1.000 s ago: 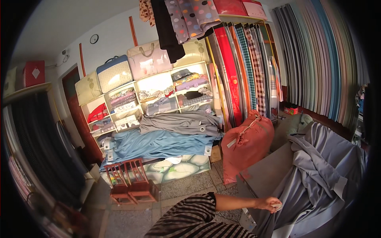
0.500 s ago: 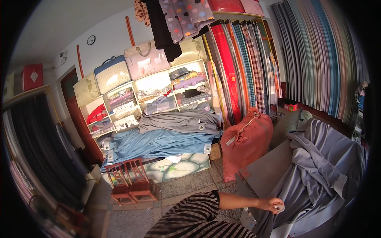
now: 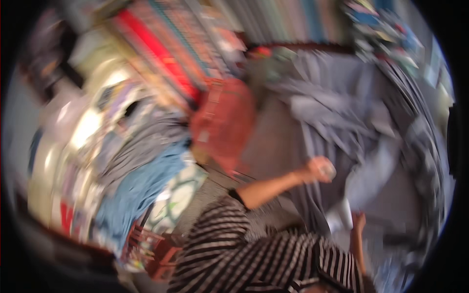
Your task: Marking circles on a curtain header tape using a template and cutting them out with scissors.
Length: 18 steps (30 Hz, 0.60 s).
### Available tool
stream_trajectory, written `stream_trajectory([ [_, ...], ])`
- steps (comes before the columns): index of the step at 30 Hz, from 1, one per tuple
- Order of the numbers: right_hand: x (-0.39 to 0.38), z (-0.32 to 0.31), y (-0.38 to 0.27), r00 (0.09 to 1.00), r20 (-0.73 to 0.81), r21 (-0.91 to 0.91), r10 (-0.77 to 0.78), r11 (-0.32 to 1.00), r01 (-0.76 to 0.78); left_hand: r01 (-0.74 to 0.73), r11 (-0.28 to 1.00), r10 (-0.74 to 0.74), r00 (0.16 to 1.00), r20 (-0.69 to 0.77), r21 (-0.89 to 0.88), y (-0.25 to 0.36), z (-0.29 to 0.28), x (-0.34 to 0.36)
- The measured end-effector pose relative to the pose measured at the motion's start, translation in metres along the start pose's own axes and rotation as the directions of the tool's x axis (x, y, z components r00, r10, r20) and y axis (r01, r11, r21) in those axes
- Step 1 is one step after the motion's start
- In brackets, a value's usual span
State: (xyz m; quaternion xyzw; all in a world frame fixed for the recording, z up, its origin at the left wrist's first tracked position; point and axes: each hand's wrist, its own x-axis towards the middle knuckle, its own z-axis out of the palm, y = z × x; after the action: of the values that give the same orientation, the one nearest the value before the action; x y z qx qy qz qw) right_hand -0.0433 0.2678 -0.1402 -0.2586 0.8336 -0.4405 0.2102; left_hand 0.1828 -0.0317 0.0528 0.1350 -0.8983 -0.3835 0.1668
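1. Head view: motion blur smears the whole scene, so any lettering is unreadable; a pale tag [image 3: 203, 136] on the red sack [image 3: 229, 119] is also too blurred to read.
2. Two hands, both the wearer's. The left hand [image 3: 316, 169] is curled closed around one small, pale, round object [image 3: 329, 171], over the grey fabric [image 3: 325, 107].
3. The right hand [image 3: 359, 220] is beside a whitish strip [image 3: 339, 217] near the fabric's lower edge; I cannot tell whether it grips anything.
4. Counted: one sack, one round object, one blue cloth [image 3: 137, 193]; the reddish-brown wooden chairs [image 3: 166, 256] blur together, so their number is unclear.
5. The fabric lies in loose folds, partly across a flat grey-brown surface [image 3: 271, 134], right of the sack.
6. Room: grey floor [image 3: 202, 202] between the blue cloth and the wearer; lengths of hanging cloth [image 3: 163, 51], one bright red, along the top.
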Motion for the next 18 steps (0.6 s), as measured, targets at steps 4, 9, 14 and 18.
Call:
stream_trajectory([
  [4,-0.005,-0.012,-0.047,0.98,0.06,-0.074,0.187,0.98,-0.183,0.26,0.609,-0.191,0.965,0.18,-0.749,-0.021,-0.02,0.076],
  [9,-0.021,-0.036,-0.085,0.968,0.139,0.288,0.208,0.927,-0.24,0.142,0.849,-0.177,0.984,-0.021,-0.508,-0.117,0.002,0.179],
  [14,-0.075,-0.059,-0.064,0.888,0.407,-0.043,0.212,0.976,-0.214,0.143,0.971,-0.149,0.989,-0.016,-0.193,-0.186,0.026,0.237],
  [18,-0.118,-0.063,-0.057,0.886,0.25,0.241,0.391,0.861,-0.448,-0.016,0.96,-0.021,0.992,0.128,0.28,-0.168,0.036,0.246],
])
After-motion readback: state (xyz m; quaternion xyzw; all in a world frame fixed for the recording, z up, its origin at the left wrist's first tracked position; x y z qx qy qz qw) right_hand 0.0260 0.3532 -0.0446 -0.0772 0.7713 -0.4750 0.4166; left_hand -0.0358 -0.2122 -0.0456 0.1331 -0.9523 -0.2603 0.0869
